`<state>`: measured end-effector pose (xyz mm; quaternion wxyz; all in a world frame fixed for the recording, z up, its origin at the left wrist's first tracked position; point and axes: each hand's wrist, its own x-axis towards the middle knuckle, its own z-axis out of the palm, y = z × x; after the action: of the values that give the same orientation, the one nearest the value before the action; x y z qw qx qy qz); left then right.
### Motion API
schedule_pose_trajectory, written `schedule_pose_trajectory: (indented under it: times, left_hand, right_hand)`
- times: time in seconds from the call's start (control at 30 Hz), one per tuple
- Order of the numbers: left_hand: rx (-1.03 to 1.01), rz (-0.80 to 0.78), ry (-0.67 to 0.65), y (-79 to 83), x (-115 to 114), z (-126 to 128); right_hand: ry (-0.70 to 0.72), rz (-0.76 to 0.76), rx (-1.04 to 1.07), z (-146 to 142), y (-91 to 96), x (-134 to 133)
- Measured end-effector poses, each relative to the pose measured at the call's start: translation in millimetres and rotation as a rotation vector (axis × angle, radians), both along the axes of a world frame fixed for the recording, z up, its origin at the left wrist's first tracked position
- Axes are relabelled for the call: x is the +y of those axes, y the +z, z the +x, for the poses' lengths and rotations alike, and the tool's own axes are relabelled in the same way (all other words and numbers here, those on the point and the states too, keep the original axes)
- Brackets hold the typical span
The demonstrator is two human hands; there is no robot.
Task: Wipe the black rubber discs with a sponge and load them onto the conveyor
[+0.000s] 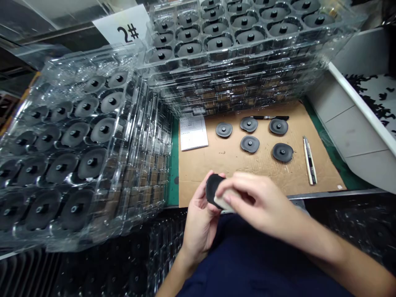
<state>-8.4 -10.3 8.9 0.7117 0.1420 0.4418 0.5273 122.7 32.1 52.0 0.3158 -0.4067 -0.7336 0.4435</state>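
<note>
Cupping upright black disc [212, 187], left hand [199, 225]; white pad [223, 202], right hand [255, 202].

Factory workstation, piecework style: clear plastic trays [83, 136] of black moulded discs [249, 144] stacked high at left and top; "2#" station card [123, 29] upper left; cardboard sheet [247, 169] over green bench mat [173, 165]; printed form [193, 132]; utility knife [309, 161] at right.

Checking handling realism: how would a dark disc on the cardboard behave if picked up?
Lying flat, the dark disc probably won't roll on the cardboard sheet. Its wavy rim suggests slight flex; its central stud should aid pinching.
</note>
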Motion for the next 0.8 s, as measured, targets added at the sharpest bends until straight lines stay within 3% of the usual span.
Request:
schedule_pose_trajectory:
  times: [0.1,0.13,0.27,0.33,0.4,0.47,0.57,0.67,0.73,0.8]
  left_hand:
    - [0.018,0.026,-0.023,2.7,1,2]
    - [0.012,0.026,-0.035,3.4,1,3]
    - [-0.020,0.008,-0.023,3.5,-1,2]
    - [-0.022,0.004,-0.034,2.4,-1,2]
    - [-0.018,0.009,-0.057,2.0,-1,3]
    - [-0.031,0.017,-0.086,2.7,-1,2]
    - [-0.068,0.018,-0.122,3.8,0,-1]
    - [-0.074,0.003,-0.112,4.1,0,2]
    - [-0.070,-0.018,-0.115,5.3,0,7]
    - [-0.046,-0.042,-0.129,7.9,0,12]
  right_hand:
    - [-0.214,0.132,0.043,1,-5.9,-1]
    - [-0.226,0.150,0.068,3,-6.3,-3]
    - [0.026,-0.016,0.061,9,-1.2,-6]
    - [-0.042,0.013,0.042,9,0.1,-4]
    - [-0.151,0.145,0.085,7,-1.3,-4]
    - [-0.114,0.219,0.149,9,-3.3,-7]
    - [0.102,0.101,0.112,26,-4.5,-14]
    - [0.020,-0.005,-0.076,43,-4.0,-15]
    - [-0.139,0.089,-0.165,44,-3.8,-11]
    - [-0.187,0.333,-0.140,38,-4.5,-5]
